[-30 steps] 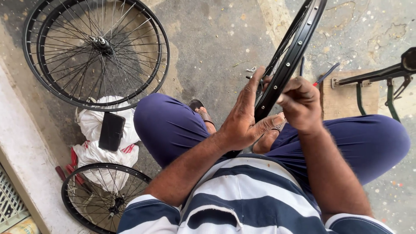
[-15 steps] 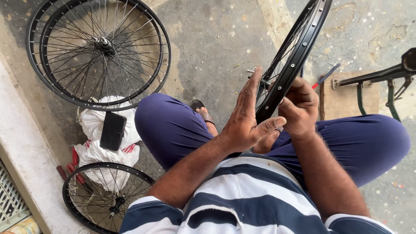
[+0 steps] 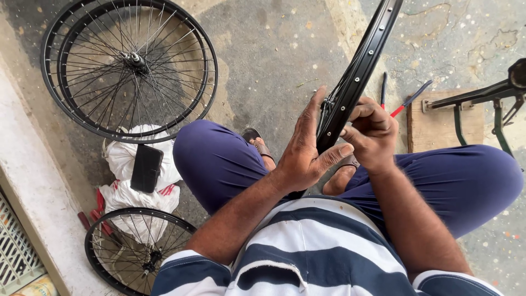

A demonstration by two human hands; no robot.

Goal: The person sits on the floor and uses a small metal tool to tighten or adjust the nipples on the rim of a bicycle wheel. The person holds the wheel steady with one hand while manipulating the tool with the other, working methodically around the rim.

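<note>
The left hand [image 3: 304,156] has spread flat against the black metal bicycle rim [image 3: 356,77], rising toward 12 o'clock, while the clenched right hand [image 3: 372,134] keeps pinching its edge.

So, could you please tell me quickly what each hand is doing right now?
Left hand: open, fingers stretched along the black metal bicycle wheel rim, thumb out.
Right hand: fingers curled shut at the rim's inner edge; what they pinch cannot be told.
</note>
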